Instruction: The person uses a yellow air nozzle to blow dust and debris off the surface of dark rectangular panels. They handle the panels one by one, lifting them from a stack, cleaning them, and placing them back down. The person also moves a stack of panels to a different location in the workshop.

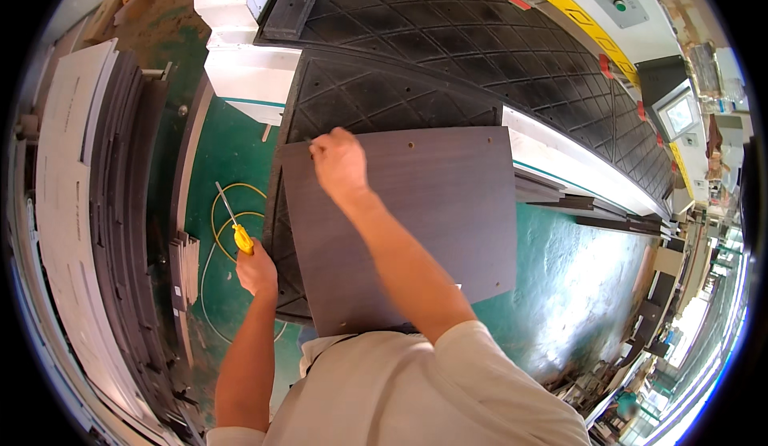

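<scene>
A dark brown wood-grain board [424,214] lies flat in front of me, with small holes near its edges. Over its far left corner is my right hand [342,166], fingers pinched together; a tiny dark tip shows at the fingertips, too small to name. My left hand [257,272] is out beyond the board's left side, closed around the yellow handle of a screwdriver [242,239]. The screwdriver's metal shaft points up and away from me. Under the board is a black table top with a diamond groove pattern [360,94].
Long boards [72,198] stand stacked at the left. A yellow hose [216,214] loops on the green floor [220,150]. Beyond, a white machine with a yellow rail [560,6], red clips and a green button [619,4] runs to the right. More dark panels [592,206] lie beneath it.
</scene>
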A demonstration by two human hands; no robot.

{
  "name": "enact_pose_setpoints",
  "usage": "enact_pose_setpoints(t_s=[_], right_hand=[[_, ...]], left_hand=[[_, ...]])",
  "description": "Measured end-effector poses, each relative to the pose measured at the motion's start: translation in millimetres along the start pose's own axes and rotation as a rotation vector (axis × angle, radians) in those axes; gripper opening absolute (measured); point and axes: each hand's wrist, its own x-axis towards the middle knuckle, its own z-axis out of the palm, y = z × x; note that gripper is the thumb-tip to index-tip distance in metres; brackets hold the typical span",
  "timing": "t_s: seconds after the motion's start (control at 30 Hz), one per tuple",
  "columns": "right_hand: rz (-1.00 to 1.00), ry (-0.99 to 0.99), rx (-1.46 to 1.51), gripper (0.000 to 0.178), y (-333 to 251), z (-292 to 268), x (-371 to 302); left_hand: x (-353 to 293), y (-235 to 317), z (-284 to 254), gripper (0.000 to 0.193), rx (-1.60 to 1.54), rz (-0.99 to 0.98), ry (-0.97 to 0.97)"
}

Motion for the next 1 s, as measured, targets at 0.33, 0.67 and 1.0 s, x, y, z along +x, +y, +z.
enact_pose_setpoints(t_s=[0.33,0.67,1.0], right_hand=[[0.629,0.284,-0.435,0.017,196.2,-209.2,-7.0],[0.097,-0.355,-0.158,0.015,-95.9,101.1,-13.8],[-0.234,-0.192,-0.004,0.008,-28.5,12.4,18.1]], left_hand=[[-2.6,0.7,-5.3,0.047,-0.037,-0.005,-0.071],[-4.4,5.8,-11.4,0.038,-0.091,0.002,-0.1],[1.1,1.3,-14.8,0.041,-0.149,-0.014,-0.212]])
